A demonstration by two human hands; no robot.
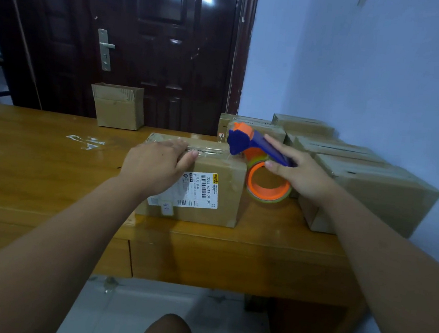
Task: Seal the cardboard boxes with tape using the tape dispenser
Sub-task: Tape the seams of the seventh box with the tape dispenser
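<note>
A cardboard box (218, 193) with a white shipping label lies on the wooden table (37, 163). A strip of clear tape (209, 150) runs along its top. My left hand (156, 165) rests flat on the box's top left, thumb over the front edge. My right hand (301, 172) grips the blue and orange tape dispenser (245, 142) with its orange-cored tape roll (268, 183). The dispenser's head sits at the box's top right edge.
Several closed cardboard boxes (367, 190) are stacked along the blue wall at the right. An open small box (117, 106) stands at the table's back, before a dark door (145, 36). Tape scraps (85, 142) stick to the tabletop at left.
</note>
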